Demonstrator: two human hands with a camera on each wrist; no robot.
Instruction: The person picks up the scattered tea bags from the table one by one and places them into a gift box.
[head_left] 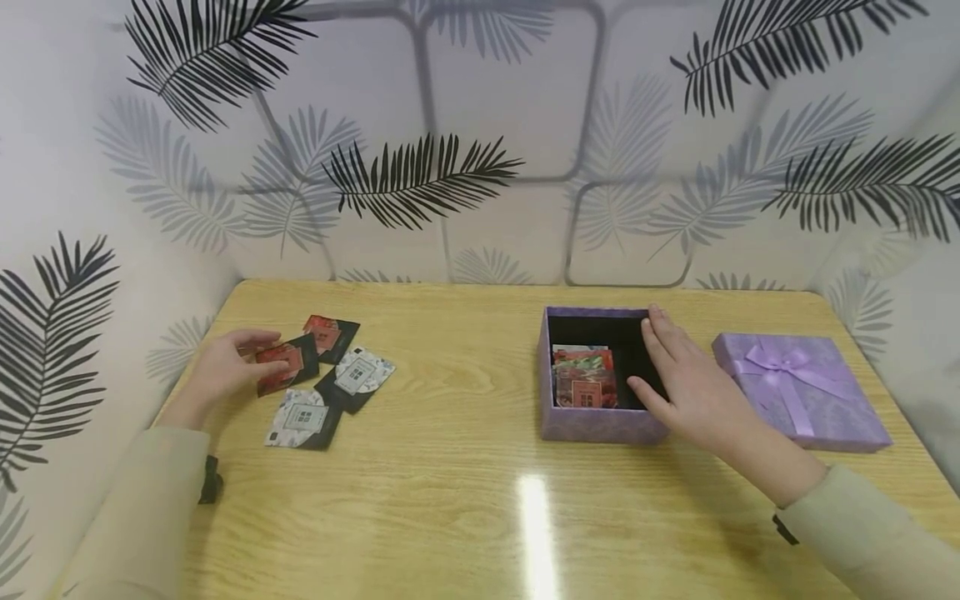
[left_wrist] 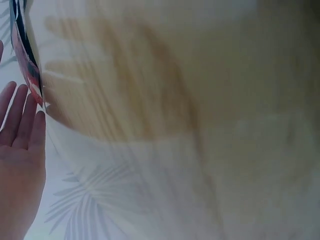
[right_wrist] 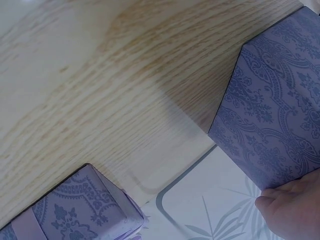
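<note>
On the left of the table my left hand (head_left: 225, 367) is at a red and black packet (head_left: 279, 368). Its thumb reaches over the lower part and its fingers lie at the upper edge. In the left wrist view the fingers (left_wrist: 19, 120) look straight beside the packets' edges. Nearby lie another red packet (head_left: 327, 335) and two white and black packets, one (head_left: 356, 373) overlapping the other (head_left: 303, 418). My right hand (head_left: 693, 387) rests along the right wall of an uncovered purple box (head_left: 603, 425), fingers extended. Inside the box, red packets (head_left: 587, 385) stand at the left.
A purple lid (head_left: 806, 392) with a ribbon bow lies right of the box. The wooden table (head_left: 450, 483) stretches between packets and box. Behind it is a leaf-patterned wall covering (head_left: 495, 225).
</note>
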